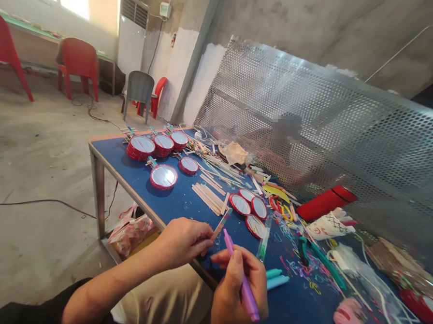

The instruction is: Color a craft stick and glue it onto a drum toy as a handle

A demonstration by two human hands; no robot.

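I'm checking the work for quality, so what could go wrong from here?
The purple marker in the right hand points close to the left hand and its stick; a slip might leave a stray mark, if it is uncapped. The blue marker beside the right hand could get knocked and roll. The stacked discs might topple if the table is bumped.

The left fingers [204, 234] cover part of the stick [221, 224] (where its lower end lies is hard to tell), and the right fingers [234, 269] hide part of the purple pen [247, 296]. The left ends of the green marker [273, 273] and blue marker [278, 282] disappear behind that hand. A person [285, 129] beyond the metal screen [314, 94] is blurred. The red chair [3, 39] runs off the left edge, the pink thing [351, 318] off the bottom.
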